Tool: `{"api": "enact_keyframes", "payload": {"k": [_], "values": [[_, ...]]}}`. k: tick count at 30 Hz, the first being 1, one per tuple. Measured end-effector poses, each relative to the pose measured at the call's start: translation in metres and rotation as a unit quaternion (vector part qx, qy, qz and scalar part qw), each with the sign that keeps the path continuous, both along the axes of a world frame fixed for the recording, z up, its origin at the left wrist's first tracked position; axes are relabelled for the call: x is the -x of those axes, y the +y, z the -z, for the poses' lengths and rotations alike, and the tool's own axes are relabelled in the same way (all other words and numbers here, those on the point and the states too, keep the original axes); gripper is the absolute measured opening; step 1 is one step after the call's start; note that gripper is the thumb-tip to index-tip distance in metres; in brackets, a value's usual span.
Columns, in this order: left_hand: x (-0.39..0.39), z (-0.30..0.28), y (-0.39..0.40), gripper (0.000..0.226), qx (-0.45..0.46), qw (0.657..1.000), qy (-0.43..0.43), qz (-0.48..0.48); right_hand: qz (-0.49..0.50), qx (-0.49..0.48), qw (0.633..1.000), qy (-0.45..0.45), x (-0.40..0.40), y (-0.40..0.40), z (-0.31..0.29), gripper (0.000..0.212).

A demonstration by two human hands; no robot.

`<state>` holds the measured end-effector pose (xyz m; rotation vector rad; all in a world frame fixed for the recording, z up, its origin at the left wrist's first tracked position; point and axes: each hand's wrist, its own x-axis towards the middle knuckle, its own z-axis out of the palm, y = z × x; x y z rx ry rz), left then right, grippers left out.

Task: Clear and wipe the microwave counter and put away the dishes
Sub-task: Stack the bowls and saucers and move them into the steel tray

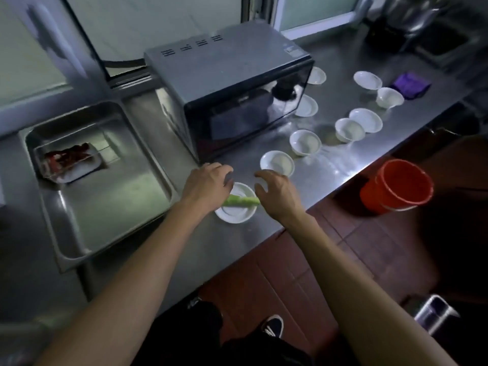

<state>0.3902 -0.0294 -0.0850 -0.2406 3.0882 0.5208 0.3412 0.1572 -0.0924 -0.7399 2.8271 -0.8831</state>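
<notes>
Judging from how things lie, you are near the start: the steel surface (330, 165) beside the microwave (232, 93) carries white dishes all along it, none stacked or put away, and nothing shows that wiping has begun. Nearest you sits a white plate (235, 210) with a pale green vegetable stick (241, 201) lying across it; its long axis runs almost left to right in the head view, tilting slightly up toward the right, one end under your left hand (208, 184) and the other pointing at your right hand (274, 192). Your left hand reaches over the plate's far left rim with fingers curled downward; whether it grips the stick or the rim I cannot tell. Your right hand hovers just beside the plate's right edge, fingers spread and relaxed, holding nothing. Beyond them a row of bowls (277, 162) and saucers (365, 120) trails away to the right, two more saucers tucked against the microwave's side. A folded purple cloth (410, 85) lies at the far end, untouched, well apart from both hands. A sink (79, 233) to your left holds a red-and-white packet (70, 161); a red bucket (396, 186) stands on the floor below the surface's edge
</notes>
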Motion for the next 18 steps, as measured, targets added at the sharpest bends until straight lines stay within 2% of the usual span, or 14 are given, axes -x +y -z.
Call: {"api": "enact_keyframes", "payload": {"k": [10, 18], "values": [[0.021, -0.021, 0.151, 0.034, 0.010, 0.998, 0.021, 0.057, 0.075, -0.003, 0.997, -0.002, 0.003, 0.163, -0.011, 0.035], [0.051, -0.031, 0.210, 0.036, -0.015, 0.997, 0.019, 0.079, 0.124, 0.017, 0.992, 0.017, 0.021, 0.223, -0.019, 0.033]]}}
